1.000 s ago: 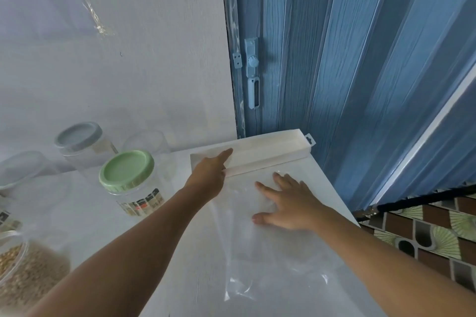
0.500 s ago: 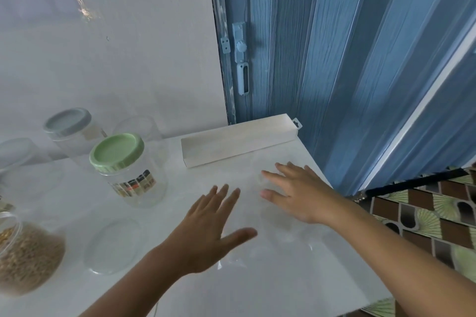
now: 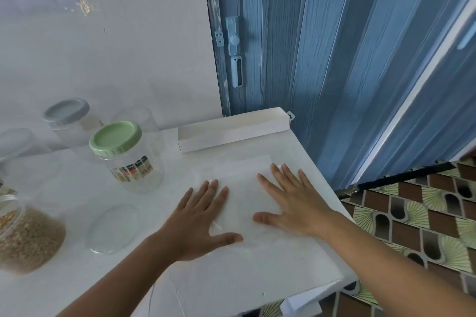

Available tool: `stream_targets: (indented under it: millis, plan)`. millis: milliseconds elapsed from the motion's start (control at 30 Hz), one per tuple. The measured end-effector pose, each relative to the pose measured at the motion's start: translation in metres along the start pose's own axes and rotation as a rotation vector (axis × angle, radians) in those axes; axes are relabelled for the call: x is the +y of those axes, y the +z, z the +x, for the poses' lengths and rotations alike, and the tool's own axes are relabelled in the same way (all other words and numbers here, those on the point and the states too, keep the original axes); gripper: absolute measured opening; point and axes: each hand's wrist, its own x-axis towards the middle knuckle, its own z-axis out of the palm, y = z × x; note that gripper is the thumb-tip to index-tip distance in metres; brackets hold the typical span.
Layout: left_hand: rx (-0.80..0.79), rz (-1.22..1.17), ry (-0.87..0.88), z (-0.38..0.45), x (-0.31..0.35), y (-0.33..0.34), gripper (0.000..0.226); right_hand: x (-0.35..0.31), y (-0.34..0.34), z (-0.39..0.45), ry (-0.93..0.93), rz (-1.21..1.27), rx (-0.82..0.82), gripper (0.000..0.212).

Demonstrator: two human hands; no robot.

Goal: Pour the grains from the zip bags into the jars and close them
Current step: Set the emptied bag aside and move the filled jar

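An empty clear zip bag lies flat on the white table. My left hand and my right hand both press flat on it, fingers spread. A jar filled with grains stands at the left edge, its mouth uncovered. A clear lid lies on the table beside it. An empty clear jar with a green lid stands behind my left hand. Further back stands a jar with a grey lid.
A long white box lies along the far side of the table, near the blue folding door. More clear jars stand at the back left by the wall. The table's right edge drops to a patterned floor.
My left hand left the white box, came back toward me and now lies flat on the bag. The box is now closed. My right hand spread out flatter on the bag.
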Motion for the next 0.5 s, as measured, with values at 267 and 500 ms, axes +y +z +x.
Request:
stream_targets:
  millis: [267,500]
  plan:
    - [-0.005,-0.044,-0.009,-0.004,0.008,0.004,0.124,0.000,0.000,-0.002,-0.016,-0.015,-0.010,0.114]
    - [0.035,-0.023,-0.022,-0.001,0.009,0.011,0.131,0.001,0.006,-0.003,-0.020,-0.009,0.052,0.121]
